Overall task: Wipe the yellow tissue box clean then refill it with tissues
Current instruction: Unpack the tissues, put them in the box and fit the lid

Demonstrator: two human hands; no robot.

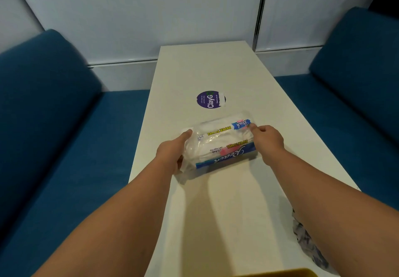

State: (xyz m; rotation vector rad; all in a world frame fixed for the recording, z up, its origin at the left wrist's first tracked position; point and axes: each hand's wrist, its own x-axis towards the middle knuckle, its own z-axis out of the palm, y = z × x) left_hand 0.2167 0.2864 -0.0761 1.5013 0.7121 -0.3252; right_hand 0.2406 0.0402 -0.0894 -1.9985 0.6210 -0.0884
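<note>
The pack of tissues [220, 145] lies on the white worktop [216, 71], held at both ends. It looks light and soft: a thin clear plastic wrap, loose and crinkled at the near left corner, around a squashy stack of folded sheets. The film is likely slippery and will give under pressure, so the ends, where the stack is firm across its width, seem the best place to take hold (a pinch on the slack film alone would probably just stretch it). The left hand [172, 153] grips the left end, its thumb on top and its fingers curled underneath, out of sight. The right hand [267, 138] sits at the right end with its fingers curled against the wrap near the printed label; whether they pinch the film or only press it I cannot tell.

The wrap seems partly full, the sheets showing white through it; whether it has been opened is unclear.

The yellow tissue box [274, 273] shows only as a strip of its rim at the bottom edge, nearest the person, well apart from the pack; its inside is hidden. A crumpled grey cloth [306, 235] lies at the worktop's right edge, beside the right forearm. A round purple sticker [210, 100] sits beyond the pack, and blue sofas [54, 115] flank the worktop.
</note>
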